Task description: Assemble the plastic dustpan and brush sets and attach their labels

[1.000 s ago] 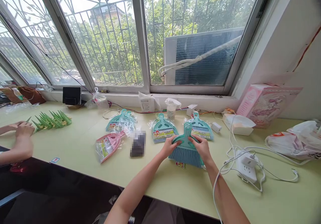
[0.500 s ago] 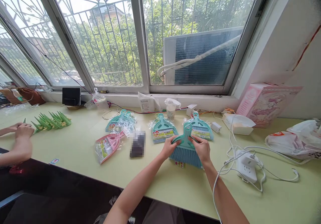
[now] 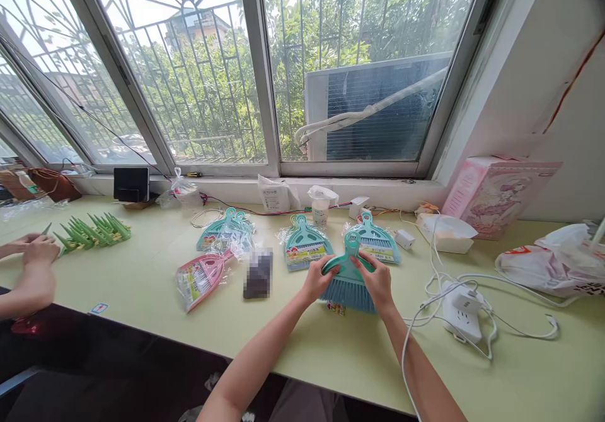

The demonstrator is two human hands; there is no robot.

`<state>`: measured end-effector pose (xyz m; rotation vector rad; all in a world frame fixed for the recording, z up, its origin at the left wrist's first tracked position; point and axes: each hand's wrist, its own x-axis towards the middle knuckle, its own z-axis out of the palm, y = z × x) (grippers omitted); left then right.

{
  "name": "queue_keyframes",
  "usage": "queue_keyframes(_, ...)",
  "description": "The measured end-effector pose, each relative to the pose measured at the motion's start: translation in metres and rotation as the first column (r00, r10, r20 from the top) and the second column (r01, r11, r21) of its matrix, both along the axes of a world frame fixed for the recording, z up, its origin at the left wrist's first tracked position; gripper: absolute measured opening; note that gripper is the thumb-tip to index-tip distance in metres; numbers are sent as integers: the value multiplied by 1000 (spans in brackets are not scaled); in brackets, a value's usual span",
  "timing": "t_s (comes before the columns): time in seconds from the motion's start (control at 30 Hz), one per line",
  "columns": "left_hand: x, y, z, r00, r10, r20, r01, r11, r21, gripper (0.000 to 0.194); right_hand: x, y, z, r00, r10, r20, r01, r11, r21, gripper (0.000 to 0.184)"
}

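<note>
The left hand (image 3: 316, 281), forearm slanting inward, had its grip closed on the left side of a teal brush (image 3: 348, 292), held over the worktop (image 3: 302, 340), handle pointing away; the right hand (image 3: 379, 283), thumb on top, clasped the brush's right side.

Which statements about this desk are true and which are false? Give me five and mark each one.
1. The left hand and right hand both hold a teal brush. True.
2. The pink set is in the right hand. False: the pink set lies on the table.
3. The power strip is right of the right hand. True.
4. The pink box stands at the far left. False: the pink box stands on the right.
5. Another person's hands are beside green pieces. True.
</note>
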<state>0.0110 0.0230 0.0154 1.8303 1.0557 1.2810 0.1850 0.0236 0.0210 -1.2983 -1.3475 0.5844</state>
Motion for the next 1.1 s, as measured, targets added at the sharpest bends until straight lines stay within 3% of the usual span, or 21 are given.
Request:
queue_keyframes(0.27, 1, -3, 1, 997, 0, -71, 2, 1000, 20, 42, 4, 5, 1, 977, 97, -191, -92, 995, 34, 47)
queue_keyframes(0.8, 1, -5, 2, 996, -3, -84, 6, 999, 39, 37, 3, -3, 6, 981, 48, -186, -40, 998, 48, 37)
queue_keyframes(1.1, 1, -5, 4, 998, 30, -63, -27, 998, 49, 37, -2, -8, 6, 991, -14, -132, 32, 991, 128, 36)
